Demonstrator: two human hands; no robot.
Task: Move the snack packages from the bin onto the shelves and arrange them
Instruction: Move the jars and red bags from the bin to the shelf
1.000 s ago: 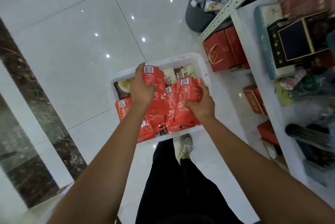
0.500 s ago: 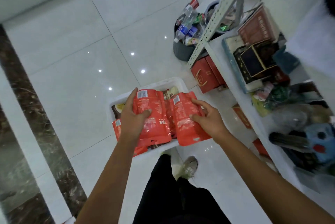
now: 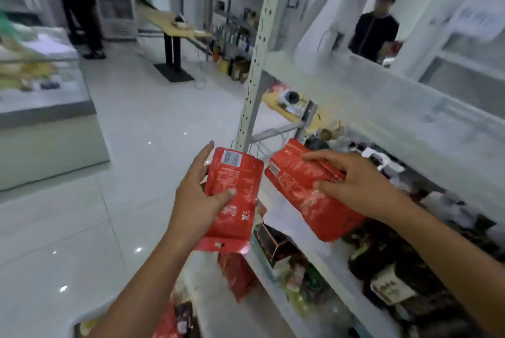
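The pale tiled floor [image 3: 136, 146] spreads out to the left of and beyond both grips. The white shelves [image 3: 382, 102] fill the space to the right of them, and the perforated upright post [image 3: 257, 64] rises just beyond the gap between the two. The shelf board below the right grip is crowded with dark boxes and packets, too blurred for us to name. Far off to the left of the left grip is a glass display counter [image 3: 41, 97], and well beyond it a small table [image 3: 175, 28] on a black leg. We see one person [image 3: 374, 31] in a dark top behind the shelves, and another [image 3: 82, 9] standing far back.

Our right grip [image 3: 355, 184] is curled round a bundle of red snack packages [image 3: 306, 201], thumb on the near face and forefinger stretched along the top edge. The bundle tilts over the shelf front; how many it holds we cannot tell. Our left grip [image 3: 202, 201] pinches a red snack package [image 3: 235, 201], thumb on its face and fingers behind it, barcode end up. It hangs in the air just left of the bundle, not touching it. Well below the left grip, a corner of the white bin [image 3: 75, 324] shows at the bottom edge, with more red packs inside.
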